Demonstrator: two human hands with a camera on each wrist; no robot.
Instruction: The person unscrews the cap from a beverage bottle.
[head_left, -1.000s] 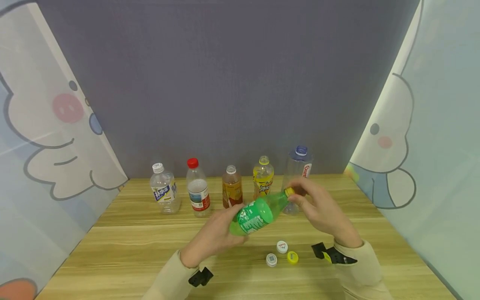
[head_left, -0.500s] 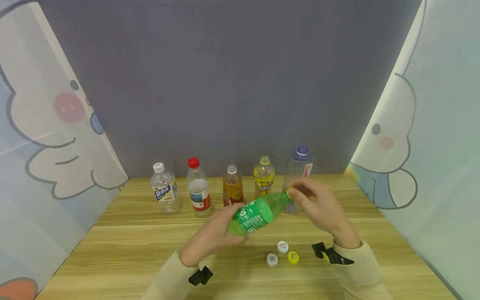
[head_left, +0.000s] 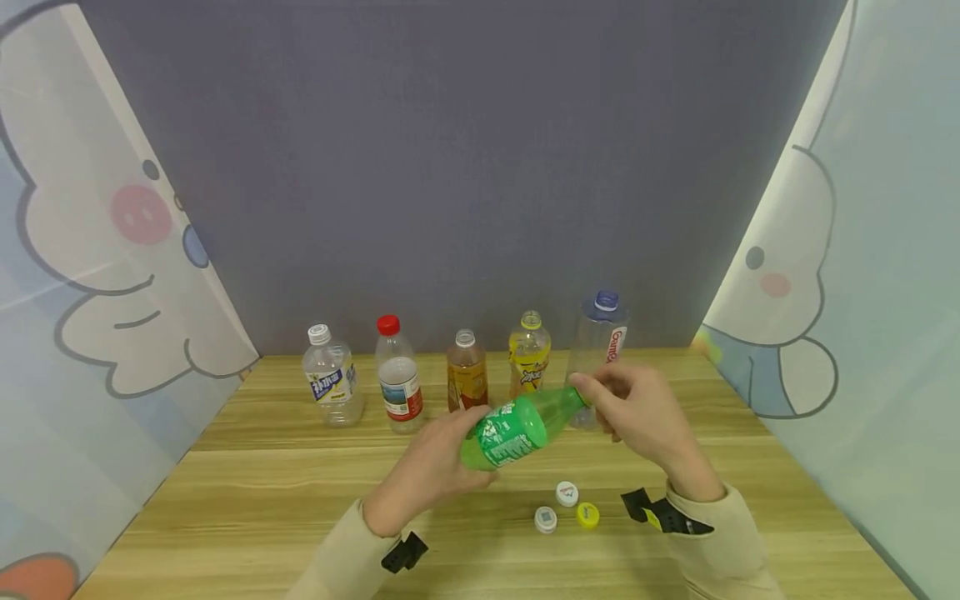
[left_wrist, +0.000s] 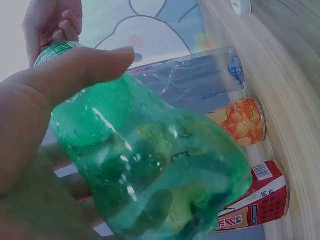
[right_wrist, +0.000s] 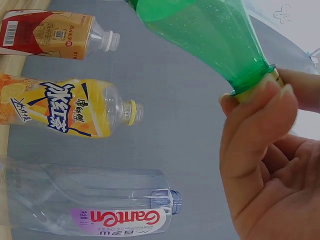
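My left hand (head_left: 431, 468) grips a green plastic bottle (head_left: 507, 433) around its labelled lower body. The bottle is tilted above the table, its neck pointing up and to the right. In the left wrist view, the thumb lies across the bottle (left_wrist: 150, 165) and its base faces the camera. My right hand (head_left: 641, 417) pinches the yellow cap (right_wrist: 243, 97) at the bottle's mouth between thumb and fingers, which mostly cover it. Two white caps (head_left: 567, 493) and a yellow cap (head_left: 588, 516) lie on the table below the hands.
Behind the hands stand a clear bottle with a white cap (head_left: 332, 383), a red-capped bottle (head_left: 399, 383), and uncapped ones: an orange-brown bottle (head_left: 467, 375), a yellow-labelled bottle (head_left: 529, 358) and a large clear bottle (head_left: 600, 333). A grey panel (head_left: 465, 167) rises behind them.
The fingers of my right hand have shifted around the yellow cap, which they now hide in the head view. The green bottle and my left hand have stayed nearly still.
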